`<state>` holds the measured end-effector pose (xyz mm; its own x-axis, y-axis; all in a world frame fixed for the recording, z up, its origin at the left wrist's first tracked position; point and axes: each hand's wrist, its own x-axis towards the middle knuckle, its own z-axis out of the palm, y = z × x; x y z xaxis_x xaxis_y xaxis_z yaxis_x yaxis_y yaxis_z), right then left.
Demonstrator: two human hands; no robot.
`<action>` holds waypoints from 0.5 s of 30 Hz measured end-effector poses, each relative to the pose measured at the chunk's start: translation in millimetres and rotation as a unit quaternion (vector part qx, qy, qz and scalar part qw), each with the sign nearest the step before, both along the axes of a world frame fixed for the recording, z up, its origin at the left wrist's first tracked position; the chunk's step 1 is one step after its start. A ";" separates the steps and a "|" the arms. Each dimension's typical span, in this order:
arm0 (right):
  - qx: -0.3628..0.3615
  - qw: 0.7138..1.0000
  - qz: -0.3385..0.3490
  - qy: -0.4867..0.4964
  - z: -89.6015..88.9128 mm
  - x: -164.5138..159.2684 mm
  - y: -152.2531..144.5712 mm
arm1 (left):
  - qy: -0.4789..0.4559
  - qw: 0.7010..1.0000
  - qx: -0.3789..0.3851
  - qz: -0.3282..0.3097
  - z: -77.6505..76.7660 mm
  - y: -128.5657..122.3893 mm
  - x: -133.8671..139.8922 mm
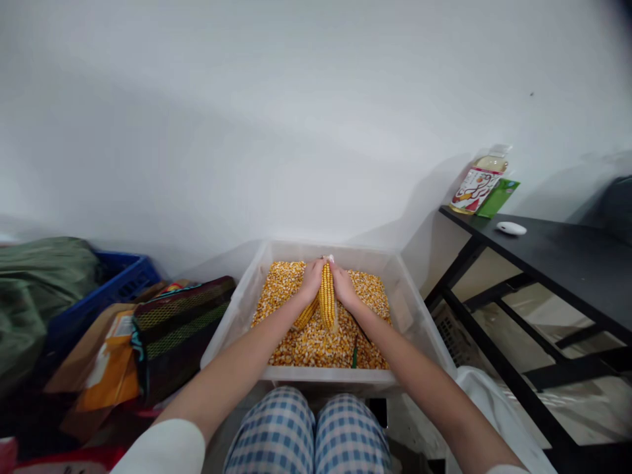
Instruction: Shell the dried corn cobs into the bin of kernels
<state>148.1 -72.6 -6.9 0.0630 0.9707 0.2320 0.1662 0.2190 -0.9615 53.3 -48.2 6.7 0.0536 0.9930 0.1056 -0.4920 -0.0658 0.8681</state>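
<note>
A yellow corn cob [326, 299] is held upright at a slant between my two hands, over a bed of loose corn kernels [316, 347]. My left hand [312, 276] closes on its upper left side, and my right hand [342, 282] closes on the upper right side. Another corn cob [306, 315] shows partly under my left wrist, lying on the kernels. A translucent plastic bin [330, 375] holds all of this in front of my knees. Some fingertips are hidden behind the cob.
To the right stands a black table [567, 257] with a bottle [478, 181], a green packet [498, 197] and a small white object [511, 228]. At left are a blue crate [123, 280] and a dark mesh bag [185, 336]. A white wall [296, 118] rises behind the bin.
</note>
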 end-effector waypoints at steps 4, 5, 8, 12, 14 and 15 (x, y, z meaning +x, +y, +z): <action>-0.015 1.000 0.008 0.016 -2.0 -0.5 -0.3 | 0.082 0.996 0.029 0.033 -3.2 0.2 -1.1; -0.016 1.000 0.009 0.020 -2.8 -0.5 -0.2 | 0.096 0.994 0.030 0.040 -4.4 1.1 -1.3; -0.020 0.999 -0.004 0.027 -4.9 0.6 1.0 | 0.130 0.989 0.041 0.050 -7.5 4.3 -1.4; -0.031 0.998 -0.048 0.019 -6.4 3.0 4.4 | 0.149 0.984 0.072 0.062 -8.2 7.7 -1.0; -0.037 0.998 -0.037 0.024 -5.8 2.9 5.3 | 0.153 0.983 0.084 0.062 -8.0 9.0 -1.0; -0.034 0.999 -0.025 0.025 -5.0 2.3 5.1 | 0.154 0.982 0.090 0.061 -8.2 9.7 -1.0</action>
<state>150.4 -67.5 -11.8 0.1217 0.9794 0.1614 0.1262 0.1460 -0.9812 52.3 -38.5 -1.5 -0.0070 0.9607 0.2775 -0.1877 -0.2738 0.9433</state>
